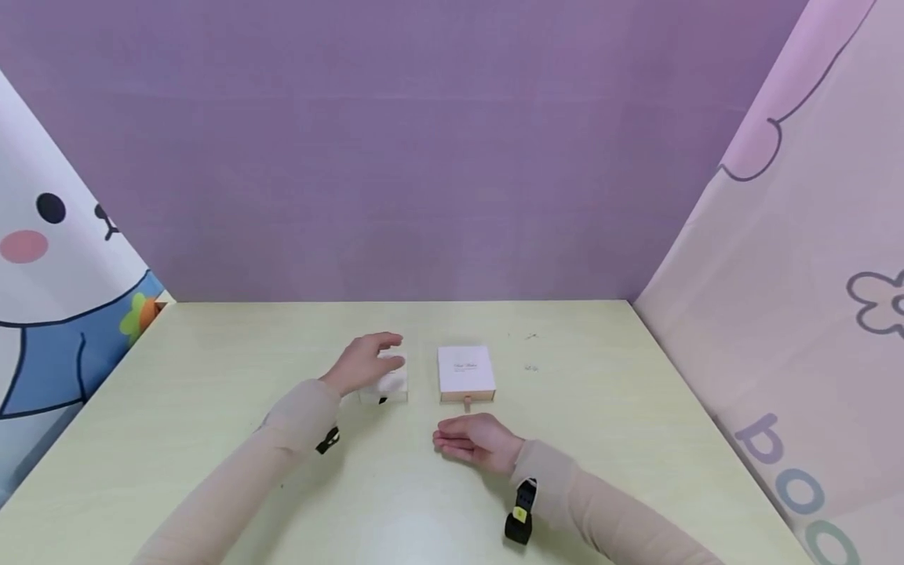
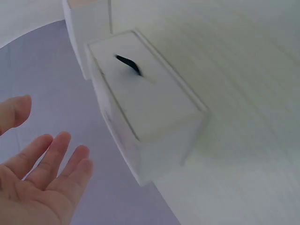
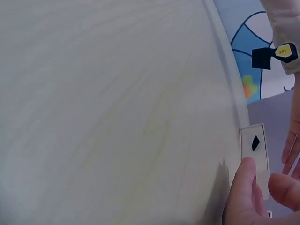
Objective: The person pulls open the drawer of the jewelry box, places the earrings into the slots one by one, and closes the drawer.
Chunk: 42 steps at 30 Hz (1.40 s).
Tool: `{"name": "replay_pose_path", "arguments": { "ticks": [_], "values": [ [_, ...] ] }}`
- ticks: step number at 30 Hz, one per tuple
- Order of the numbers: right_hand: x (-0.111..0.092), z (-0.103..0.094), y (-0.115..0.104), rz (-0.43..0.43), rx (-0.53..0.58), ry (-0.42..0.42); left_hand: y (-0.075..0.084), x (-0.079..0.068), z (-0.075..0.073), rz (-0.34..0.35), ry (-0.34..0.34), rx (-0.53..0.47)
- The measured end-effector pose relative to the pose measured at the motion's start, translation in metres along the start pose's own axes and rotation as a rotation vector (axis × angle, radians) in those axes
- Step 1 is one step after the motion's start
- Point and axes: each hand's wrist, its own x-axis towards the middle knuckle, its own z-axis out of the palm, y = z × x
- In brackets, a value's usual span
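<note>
On the pale wood-grain desk [image 1: 600,424] in front of me, the white square flat box with a peach front edge [image 1: 466,370] lies near the middle, its short pinkish ribbon pull [image 1: 467,405] sticking out at its 6 o'clock side. At its 9 o'clock, across a narrow gap, lies the white box with a black tab [image 1: 394,384], the tab on its 6 o'clock face. My left fingers [image 1: 387,339] hang over that box, apart from it. My right fingers [image 1: 455,428] are just beyond the ribbon pull, at its 6 o'clock. The plain purple backdrop [image 1: 424,157] stands behind the desk at 12 o'clock, the blue-and-white cartoon-printed panel [image 1: 56,361] at 9, the pale pink printed panel [image 1: 791,298] at 3.
</note>
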Motion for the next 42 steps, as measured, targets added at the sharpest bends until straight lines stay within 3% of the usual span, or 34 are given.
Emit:
{"name": "replay_pose_path", "arguments": {
  "ticks": [8,16,26,35,42],
  "values": [
    [0.008,0.018,-0.002,-0.007,-0.009,-0.019,-0.023,-0.017,-0.015,0.025,0.092,0.062],
    [0.022,0.043,-0.008,-0.009,0.008,0.015,-0.045,-0.02,-0.023,0.017,0.115,0.067],
    [0.041,0.057,-0.008,-0.002,0.04,0.038,-0.064,-0.021,-0.032,0.025,-0.035,-0.002],
    [0.054,0.071,-0.008,-0.021,-0.001,0.041,-0.073,-0.012,-0.032,-0.006,-0.105,-0.073],
    [0.057,0.082,-0.008,-0.034,-0.016,0.099,-0.077,-0.002,-0.028,-0.033,-0.142,-0.15]
  ]
}}
